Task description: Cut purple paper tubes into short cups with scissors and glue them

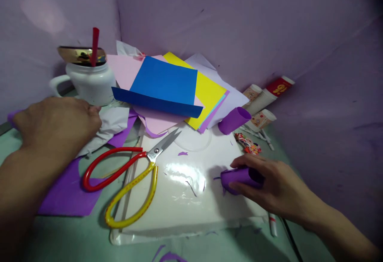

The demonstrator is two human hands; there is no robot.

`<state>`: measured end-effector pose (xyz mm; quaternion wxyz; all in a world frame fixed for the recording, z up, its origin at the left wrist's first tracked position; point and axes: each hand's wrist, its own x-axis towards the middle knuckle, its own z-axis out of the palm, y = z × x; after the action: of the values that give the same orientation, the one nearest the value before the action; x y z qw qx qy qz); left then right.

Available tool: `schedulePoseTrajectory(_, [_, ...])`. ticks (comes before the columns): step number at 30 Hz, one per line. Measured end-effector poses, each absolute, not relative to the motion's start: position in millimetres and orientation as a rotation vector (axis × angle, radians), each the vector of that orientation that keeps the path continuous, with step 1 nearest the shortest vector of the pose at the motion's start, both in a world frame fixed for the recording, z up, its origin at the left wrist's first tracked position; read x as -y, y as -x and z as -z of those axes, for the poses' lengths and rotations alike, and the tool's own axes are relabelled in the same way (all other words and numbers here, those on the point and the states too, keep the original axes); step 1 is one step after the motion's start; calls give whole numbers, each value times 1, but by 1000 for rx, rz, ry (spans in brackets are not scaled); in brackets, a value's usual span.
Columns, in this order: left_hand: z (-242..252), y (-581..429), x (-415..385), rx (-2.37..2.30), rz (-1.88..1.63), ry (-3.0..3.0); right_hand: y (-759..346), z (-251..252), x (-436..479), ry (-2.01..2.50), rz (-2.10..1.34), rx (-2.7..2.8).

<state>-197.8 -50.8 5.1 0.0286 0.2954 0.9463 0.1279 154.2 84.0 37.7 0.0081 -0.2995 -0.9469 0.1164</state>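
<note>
On the right, my right hand (277,184) is closed around a short purple paper tube (236,178), thumb on the near side and fingers on the far side. The tube lies on its side at the white glossy board (179,210). My left hand (56,124) is curled at the far left, beside crumpled white paper (112,126); its fingertips are hidden. A bit of purple shows at its outer edge. Between the hands lie open-bladed scissors (155,152) with one red and one yellow handle. A second purple tube (235,120) leans near the board's back edge.
Blue, yellow and pink paper sheets (164,82) are stacked at the back. A white mug (91,82) with a gold bowl stands back left. Paper cups (263,118) lie by the right wall. Purple paper (72,194) and thin scraps (172,257) lie on the green table.
</note>
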Motion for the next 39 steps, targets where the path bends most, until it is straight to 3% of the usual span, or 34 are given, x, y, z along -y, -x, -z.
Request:
schedulePoseTrajectory(3, [-2,201,50,-3009,-39,-989,-155,-38,-90,916,-358,2856])
schedulePoseTrajectory(12, [-5,193,45,-2979,-91,-1051,-147,-40,-108,766,-374,2837])
schedulePoseTrajectory(15, [-12,184,51,-3182,-424,-1034,-151,-34,-100,723,-457,2689])
schedulePoseTrajectory(18, [-22,160,60,-3243,-1118,-1341,-152,-22,-84,661,-587,2418])
schedulePoseTrajectory(21, [-25,116,64,-2799,-1622,-1465,-148,-6,-66,643,-722,2183])
schedulePoseTrajectory(24, [-11,71,60,-1977,-1477,-1475,-141,9,-54,606,-858,2058])
schedulePoseTrajectory(27, [10,47,51,-1430,-1208,-1065,-138,18,-46,499,-927,2040])
schedulePoseTrajectory(33, [15,48,37,-1085,-1289,-504,-141,20,-43,348,-1095,2042])
schedulePoseTrajectory(39, [6,51,37,-942,-1377,-432,-134,17,-44,605,-1485,1712])
